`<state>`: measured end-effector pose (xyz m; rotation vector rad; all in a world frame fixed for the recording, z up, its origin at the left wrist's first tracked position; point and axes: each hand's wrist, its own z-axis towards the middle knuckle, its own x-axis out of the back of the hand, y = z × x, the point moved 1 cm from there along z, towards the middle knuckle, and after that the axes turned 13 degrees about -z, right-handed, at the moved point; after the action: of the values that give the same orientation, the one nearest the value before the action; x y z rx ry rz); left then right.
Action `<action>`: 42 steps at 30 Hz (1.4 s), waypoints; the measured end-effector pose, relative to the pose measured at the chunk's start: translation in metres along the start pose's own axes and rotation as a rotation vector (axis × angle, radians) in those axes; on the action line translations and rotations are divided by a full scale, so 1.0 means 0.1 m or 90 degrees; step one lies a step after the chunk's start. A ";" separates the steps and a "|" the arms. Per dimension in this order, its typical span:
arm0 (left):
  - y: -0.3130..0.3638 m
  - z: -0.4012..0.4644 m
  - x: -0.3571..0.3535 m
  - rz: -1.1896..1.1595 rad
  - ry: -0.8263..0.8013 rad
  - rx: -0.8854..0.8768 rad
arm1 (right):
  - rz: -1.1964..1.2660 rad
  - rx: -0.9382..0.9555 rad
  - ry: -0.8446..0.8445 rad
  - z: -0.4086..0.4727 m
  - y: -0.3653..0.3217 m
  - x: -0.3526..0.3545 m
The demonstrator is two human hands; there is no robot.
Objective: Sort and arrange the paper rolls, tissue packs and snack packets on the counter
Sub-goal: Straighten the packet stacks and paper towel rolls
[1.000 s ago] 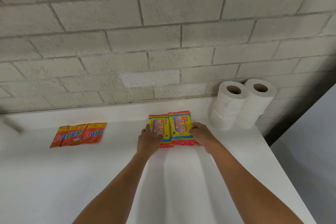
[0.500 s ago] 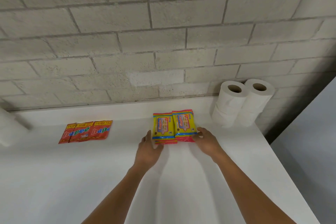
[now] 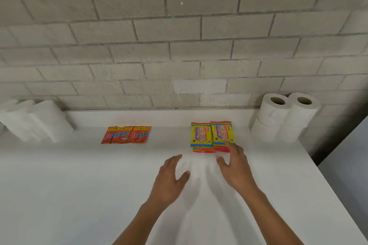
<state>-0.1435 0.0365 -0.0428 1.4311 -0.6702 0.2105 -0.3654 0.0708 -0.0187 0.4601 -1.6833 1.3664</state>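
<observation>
Two yellow tissue packs [image 3: 212, 136] with pink ends lie side by side on the white counter [image 3: 79, 185], right of centre. My right hand [image 3: 234, 162] hovers at their near edge, fingers loosely spread, a fingertip at the right pack's lower corner. My left hand [image 3: 171, 178] is open above the bare counter, apart from the packs. A strip of red snack packets [image 3: 126, 135] lies flat to the left. White paper rolls [image 3: 284, 118] stand stacked at the back right, against the wall. More white rolls [image 3: 33, 120] lie blurred at the far left.
A grey block wall [image 3: 179, 45] closes off the back of the counter. The counter's right edge [image 3: 326, 181] drops off beside a dark gap and a pale surface.
Both hands have let go of the tissue packs and drawn back toward me, the left one farther. The view has shifted, bringing the left rolls into sight.
</observation>
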 end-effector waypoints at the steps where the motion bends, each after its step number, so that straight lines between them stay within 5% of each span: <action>1: -0.01 -0.07 0.04 0.006 0.011 -0.002 | -0.001 0.029 -0.013 -0.06 -0.08 -0.02; 21: -0.60 -0.83 0.77 0.160 0.062 0.105 | -0.143 0.240 -0.331 -0.55 -0.92 -0.95; 34: -1.57 0.13 1.88 0.255 0.001 0.123 | -0.218 0.216 -0.259 0.17 -2.09 -1.80; 42: -1.99 0.88 2.20 0.340 -0.026 0.010 | -0.298 0.228 -0.215 0.56 -2.51 -2.36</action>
<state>0.1098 -0.1346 -0.0909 1.2488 -1.0787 0.6044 -0.0754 -0.1180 -0.0636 1.2659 -1.4541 1.2797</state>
